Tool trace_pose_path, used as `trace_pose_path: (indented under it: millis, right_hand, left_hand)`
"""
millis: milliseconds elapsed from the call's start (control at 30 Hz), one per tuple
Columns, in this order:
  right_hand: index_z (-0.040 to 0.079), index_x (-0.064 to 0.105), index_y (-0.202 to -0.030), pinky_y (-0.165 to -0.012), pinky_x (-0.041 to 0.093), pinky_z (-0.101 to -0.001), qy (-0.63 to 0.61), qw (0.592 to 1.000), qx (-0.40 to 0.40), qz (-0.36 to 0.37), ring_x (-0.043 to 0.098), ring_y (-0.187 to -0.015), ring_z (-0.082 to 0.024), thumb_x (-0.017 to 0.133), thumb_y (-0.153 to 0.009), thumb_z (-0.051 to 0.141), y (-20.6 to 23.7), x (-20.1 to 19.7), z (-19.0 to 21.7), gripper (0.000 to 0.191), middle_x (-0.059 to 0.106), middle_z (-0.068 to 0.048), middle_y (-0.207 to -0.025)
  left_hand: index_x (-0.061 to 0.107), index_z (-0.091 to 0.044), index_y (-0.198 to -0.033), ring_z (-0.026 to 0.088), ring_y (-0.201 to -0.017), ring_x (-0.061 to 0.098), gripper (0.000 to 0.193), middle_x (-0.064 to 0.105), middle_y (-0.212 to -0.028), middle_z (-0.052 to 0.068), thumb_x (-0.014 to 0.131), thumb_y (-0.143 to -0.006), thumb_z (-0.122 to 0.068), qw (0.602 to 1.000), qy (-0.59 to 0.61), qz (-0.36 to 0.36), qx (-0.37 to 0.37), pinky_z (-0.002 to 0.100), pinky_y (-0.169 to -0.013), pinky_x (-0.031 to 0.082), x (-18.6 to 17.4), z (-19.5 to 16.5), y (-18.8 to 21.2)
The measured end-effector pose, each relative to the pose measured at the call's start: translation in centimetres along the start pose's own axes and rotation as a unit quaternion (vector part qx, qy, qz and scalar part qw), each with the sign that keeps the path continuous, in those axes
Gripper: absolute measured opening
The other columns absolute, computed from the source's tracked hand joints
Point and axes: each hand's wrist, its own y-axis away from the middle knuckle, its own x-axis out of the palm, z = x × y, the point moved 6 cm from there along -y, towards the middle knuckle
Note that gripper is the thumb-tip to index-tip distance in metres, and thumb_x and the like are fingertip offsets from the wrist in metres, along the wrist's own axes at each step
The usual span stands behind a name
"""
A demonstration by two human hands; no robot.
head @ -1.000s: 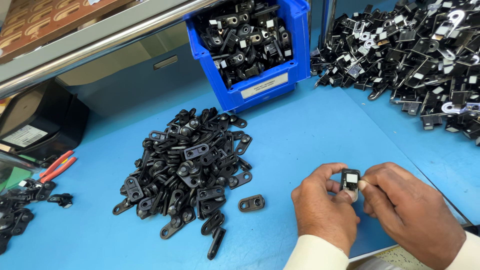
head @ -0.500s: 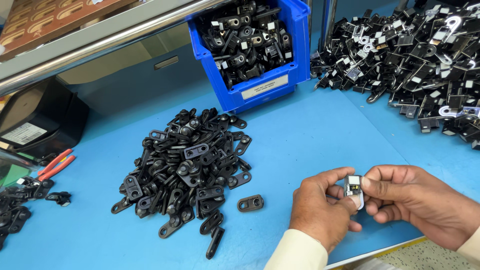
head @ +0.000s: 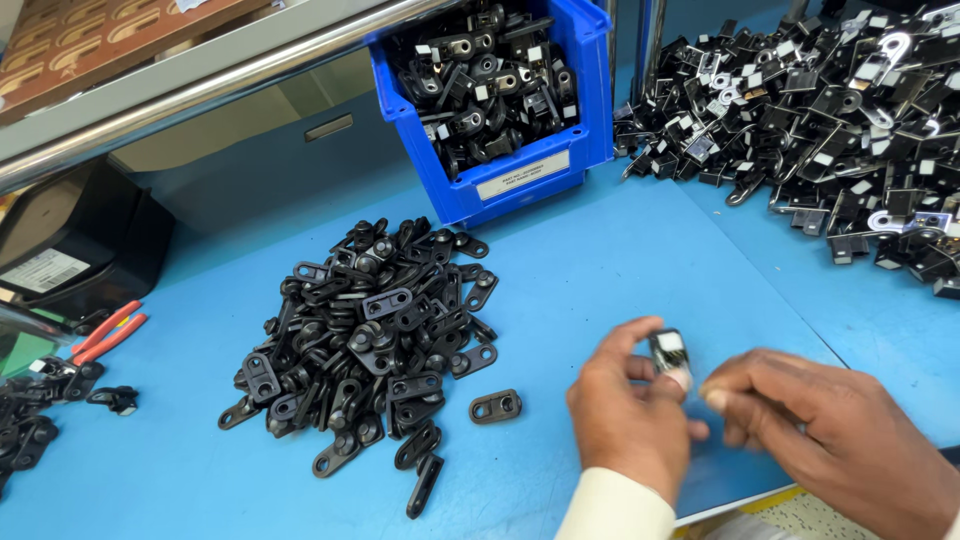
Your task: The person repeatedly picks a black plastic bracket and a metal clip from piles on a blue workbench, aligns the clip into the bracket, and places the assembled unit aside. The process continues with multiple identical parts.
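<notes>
My left hand [head: 628, 410] pinches a small black bracket with a white sticker [head: 669, 353] upright near the front edge of the blue table [head: 620, 260]. My right hand [head: 830, 430] is just to its right, fingertips curled close to the bracket; motion blur hides whether they touch it or hold anything. A heap of black metal link plates [head: 370, 340] lies left of my hands, and one loose link [head: 496, 406] sits between the heap and my left hand.
A blue bin [head: 500, 95] full of black brackets stands at the back centre. A large spread of stickered black brackets [head: 830, 120] covers the back right. Red-handled pliers [head: 105, 333] and a few black parts [head: 40, 400] lie at the far left, under a metal rail [head: 200, 75].
My right hand has slid a little away from the bracket to the right. My left hand stays closed on the bracket, turning it slightly. The piles have not moved.
</notes>
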Motion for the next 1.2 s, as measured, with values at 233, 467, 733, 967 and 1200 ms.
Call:
trace_pose_path:
  millis: [233,467,733,967,1200]
  right_hand:
    - [-0.002,0.068,-0.114,-0.072,0.058,-0.0404,-0.348,0.87,0.346,0.05,0.068,-0.087,-0.024,0.063,-0.104,0.02,0.1,1.7,-3.9,0.025,0.072,-0.013,-0.097]
    - [-0.002,0.069,-0.105,-0.079,0.057,-0.0357,-0.458,0.804,0.364,0.106,0.067,-0.089,-0.021,0.066,-0.102,0.012,-1.6,2.2,-5.9,0.015,0.07,-0.012,-0.096]
    - [-0.003,0.069,-0.107,-0.077,0.058,-0.0403,-0.401,0.842,0.355,0.068,0.068,-0.087,-0.024,0.061,-0.106,0.017,-1.7,1.6,-4.4,0.022,0.07,-0.015,-0.095]
    - [-0.003,0.066,-0.111,-0.069,0.061,-0.0408,-0.325,0.9,0.29,-0.018,0.071,-0.083,-0.027,0.056,-0.105,0.013,-1.6,1.1,-1.7,0.02,0.071,-0.019,-0.092]
    - [0.012,0.077,-0.111,-0.066,0.062,-0.0291,0.051,0.998,-0.031,-0.034,0.071,-0.079,-0.013,0.067,-0.093,0.02,-1.4,-2.0,1.6,0.022,0.074,0.002,-0.092]
  left_hand:
    - [0.073,-0.014,-0.118,0.009,-0.075,0.07,0.039,0.071,-0.083,0.001,0.074,-0.082,0.001,0.999,0.038,0.019,0.001,0.024,-0.064,0.056,0.6,0.4,-0.2]
    - [0.073,-0.014,-0.113,0.009,-0.069,0.067,0.033,0.067,-0.083,0.0,0.073,-0.082,0.0,0.998,-0.048,0.002,0.032,0.025,-0.06,0.058,1.0,-0.2,0.4]
    - [0.071,-0.014,-0.112,0.012,-0.064,0.069,0.031,0.066,-0.085,0.001,0.072,-0.084,0.0,0.999,-0.033,0.012,0.029,0.026,-0.053,0.058,1.0,-0.7,0.2]
    - [0.07,-0.014,-0.109,0.013,-0.069,0.069,0.032,0.068,-0.084,0.002,0.075,-0.082,0.002,0.993,-0.078,-0.055,0.068,0.028,-0.056,0.056,1.4,-1.2,0.5]
    - [0.067,-0.017,-0.112,0.01,-0.073,0.069,0.032,0.067,-0.089,0.002,0.071,-0.085,0.0,0.999,0.005,-0.041,0.007,0.024,-0.06,0.063,1.6,-1.3,0.4]
